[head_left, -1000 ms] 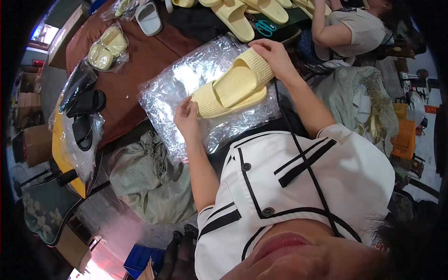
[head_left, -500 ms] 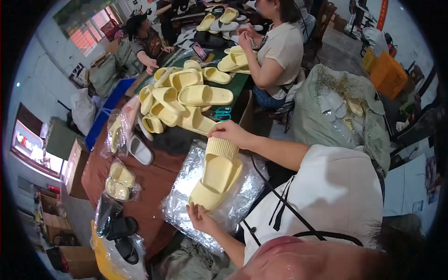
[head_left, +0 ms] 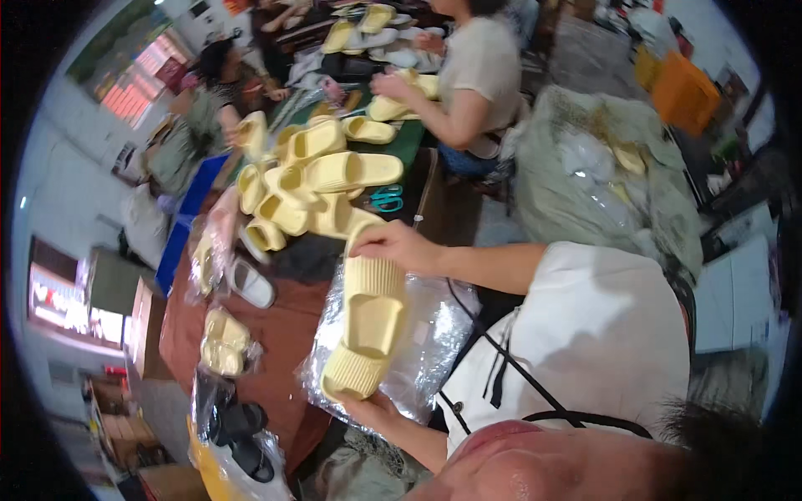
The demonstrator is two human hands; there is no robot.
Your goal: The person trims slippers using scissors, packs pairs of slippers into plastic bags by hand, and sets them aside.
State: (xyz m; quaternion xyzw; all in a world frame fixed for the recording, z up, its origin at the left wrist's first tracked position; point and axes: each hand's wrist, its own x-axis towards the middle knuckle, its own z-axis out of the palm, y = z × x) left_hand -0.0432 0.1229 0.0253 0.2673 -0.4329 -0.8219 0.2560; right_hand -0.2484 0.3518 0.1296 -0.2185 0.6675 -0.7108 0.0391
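Note:
A pair of pale yellow ribbed slide slippers [head_left: 369, 321], laid together, is held between my hands above the table. My right hand [head_left: 397, 248] is closed on the far end, its fingers wrapped over the edge. At the near end my left hand [head_left: 374, 412] grips from below; the slipper hides part of its fingers. Under the slippers lies a stack of clear plastic bags [head_left: 426, 334]. Just beyond my right hand is a heap of loose yellow slippers [head_left: 355, 169], with teal-handled scissors [head_left: 386, 199] beside it.
On the brown table cover [head_left: 284, 334] lie a bagged yellow pair [head_left: 224, 342], bagged black slippers [head_left: 242, 434] and a grey-white slipper [head_left: 251, 282]. A co-worker [head_left: 480, 75] handles slippers at the far right; another person [head_left: 225, 83] reaches in at the left. A large green sack [head_left: 576, 213] stands at right.
The slippers in my hands have moved a little left and turned more upright. My left hand has slid under their near end. The co-worker at right has lowered a hand onto slippers.

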